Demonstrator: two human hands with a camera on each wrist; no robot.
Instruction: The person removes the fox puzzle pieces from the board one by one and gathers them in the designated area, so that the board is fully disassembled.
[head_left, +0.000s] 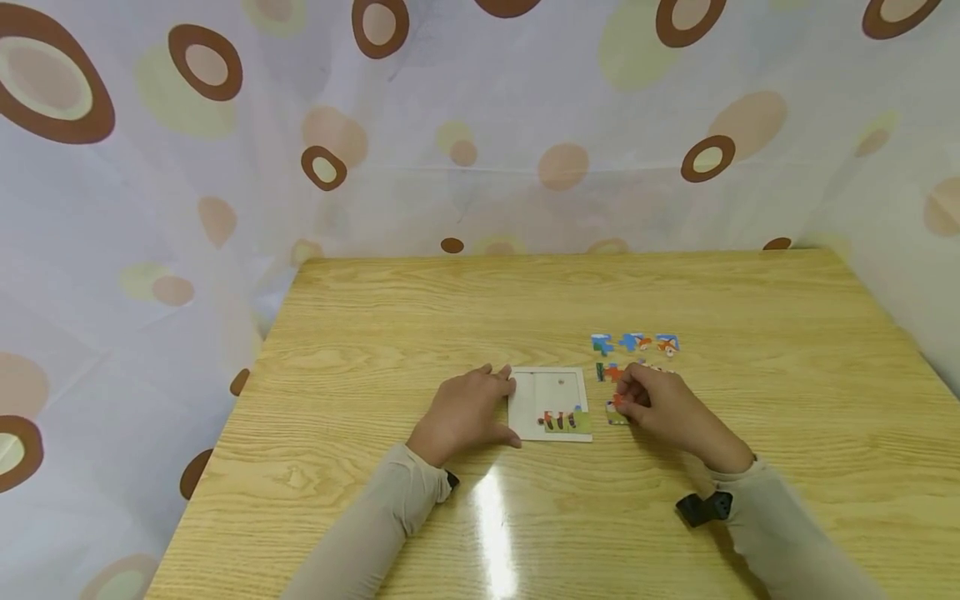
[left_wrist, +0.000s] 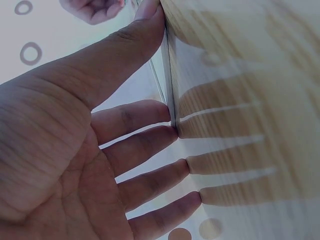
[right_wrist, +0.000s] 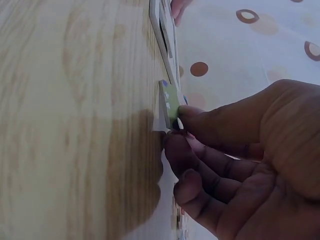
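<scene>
A pale puzzle board [head_left: 534, 393] lies flat on the table, with joined picture pieces [head_left: 570, 422] along its lower right part. My left hand [head_left: 465, 412] rests at the board's left side, thumb and fingers spread and touching its edge. Just right of the board, my right hand [head_left: 670, 412] pinches a green puzzle piece [right_wrist: 171, 104] between thumb and fingers, close to the tabletop. Part of that piece is hidden by the fingertips. Beyond the right hand lie loose puzzle pieces [head_left: 602, 343] in blue, orange and green, some partly covered by the hand.
The wood-grain table [head_left: 360, 333] reaches back to a white curtain [head_left: 480, 108] with brown and green spots, which also hangs at both sides. A dark wrist device [head_left: 703, 508] sits at the right sleeve.
</scene>
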